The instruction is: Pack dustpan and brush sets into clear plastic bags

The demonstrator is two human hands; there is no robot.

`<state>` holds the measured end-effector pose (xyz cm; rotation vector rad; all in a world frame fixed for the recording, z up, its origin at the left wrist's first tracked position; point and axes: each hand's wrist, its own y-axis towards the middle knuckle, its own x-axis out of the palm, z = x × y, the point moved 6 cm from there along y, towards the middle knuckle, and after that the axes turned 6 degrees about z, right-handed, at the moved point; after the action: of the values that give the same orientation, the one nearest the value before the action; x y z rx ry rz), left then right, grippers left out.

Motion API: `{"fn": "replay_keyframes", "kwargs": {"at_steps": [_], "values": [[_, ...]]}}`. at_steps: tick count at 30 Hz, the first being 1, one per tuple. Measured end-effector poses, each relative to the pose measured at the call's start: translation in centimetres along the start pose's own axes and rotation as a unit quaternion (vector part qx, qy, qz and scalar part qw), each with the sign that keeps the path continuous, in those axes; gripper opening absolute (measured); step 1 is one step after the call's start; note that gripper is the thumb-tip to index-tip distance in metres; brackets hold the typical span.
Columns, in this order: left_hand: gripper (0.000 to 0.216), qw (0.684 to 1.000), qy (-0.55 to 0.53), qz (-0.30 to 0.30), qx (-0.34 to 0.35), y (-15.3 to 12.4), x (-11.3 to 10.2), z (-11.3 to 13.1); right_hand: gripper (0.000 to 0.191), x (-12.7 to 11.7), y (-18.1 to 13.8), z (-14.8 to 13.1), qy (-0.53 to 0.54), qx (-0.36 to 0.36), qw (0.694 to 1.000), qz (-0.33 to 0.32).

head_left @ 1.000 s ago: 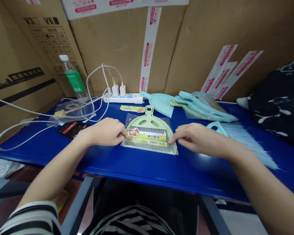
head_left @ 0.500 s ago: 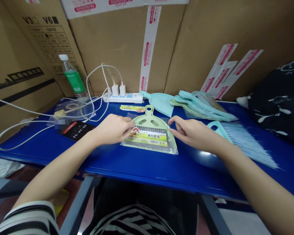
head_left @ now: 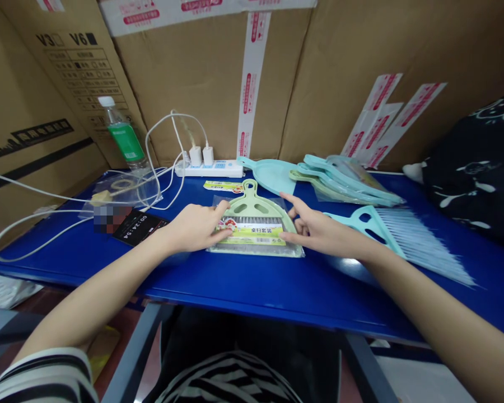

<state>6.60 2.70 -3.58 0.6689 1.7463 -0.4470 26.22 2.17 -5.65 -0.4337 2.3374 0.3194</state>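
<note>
A light green dustpan set in a clear plastic bag, with a yellow-green label, lies flat on the blue table in front of me. My left hand rests on the bag's left side, its fingers stretched along the edge. On the right side lies my right hand, fingers spread and touching the dustpan's right edge. Neither hand grips anything.
A light blue hand brush lies just right of my right hand. Behind it sit several blue dustpans. A power strip, white cables, a green-labelled bottle, a timer and cardboard boxes stand at the back and left.
Both hands slid from the bag's front corners up along its sides, and their fingers opened from a pinch to lying flat. The view shifted slightly.
</note>
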Motion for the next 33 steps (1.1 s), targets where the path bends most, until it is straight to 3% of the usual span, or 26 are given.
{"fn": "replay_keyframes", "kwargs": {"at_steps": [5,10,15,23,26,30,33], "values": [[0.039,1.000,0.006,-0.013,0.003,-0.1,0.1,-0.1,0.110,-0.3,0.7,1.8,0.201,0.109,0.970,0.080],[0.039,0.999,-0.022,-0.002,0.036,-0.3,0.0,0.7,0.094,-0.2,1.1,2.4,0.354,0.176,0.903,0.166],[0.043,0.992,-0.077,0.020,0.095,-0.4,-0.2,2.1,0.052,0.6,1.4,2.0,0.416,0.157,0.888,0.120],[0.043,0.963,-0.166,0.044,0.210,-0.9,-0.1,4.0,0.043,1.2,1.0,1.1,0.414,0.143,0.896,0.077],[0.042,0.960,-0.165,0.046,0.222,-1.0,0.0,4.2,0.036,-0.8,1.3,1.8,0.378,0.115,0.905,0.159],[0.049,0.967,-0.140,0.048,0.206,-0.8,0.0,3.9,0.019,-6.1,0.9,4.0,0.302,0.099,0.883,0.345],[0.048,0.970,-0.122,0.050,0.202,-0.8,0.0,3.9,0.014,-9.2,0.4,5.3,0.262,0.086,0.875,0.399]]}}
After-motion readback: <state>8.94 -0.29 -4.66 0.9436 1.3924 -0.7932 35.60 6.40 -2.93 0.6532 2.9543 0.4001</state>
